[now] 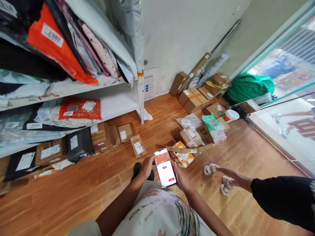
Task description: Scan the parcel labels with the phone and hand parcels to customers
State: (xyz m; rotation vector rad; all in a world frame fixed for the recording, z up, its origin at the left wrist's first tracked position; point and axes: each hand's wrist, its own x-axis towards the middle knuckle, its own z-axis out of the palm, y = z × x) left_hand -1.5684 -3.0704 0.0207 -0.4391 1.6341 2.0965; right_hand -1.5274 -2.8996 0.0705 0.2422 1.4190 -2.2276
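Observation:
A smartphone (164, 168) with a lit screen is held upright in front of my shirt, its page orange at the top and white below with a red button. My left hand (148, 166) grips its left edge, fingers curled behind it. Along the right edge, my right hand (180, 177) holds it too, with most fingers hidden. Just beyond the phone, an orange-and-white parcel (183, 154) lies on the wooden floor with a long flat cardboard piece (203, 148) across it.
Shelves (118, 108) at left hold bagged parcels, including an orange bag (46, 42); boxes (125, 132) line the floor below. More cartons (193, 100) and a green sack (251, 87) stand by the wall and glass door. Another person's sandalled feet (210, 169) are at right.

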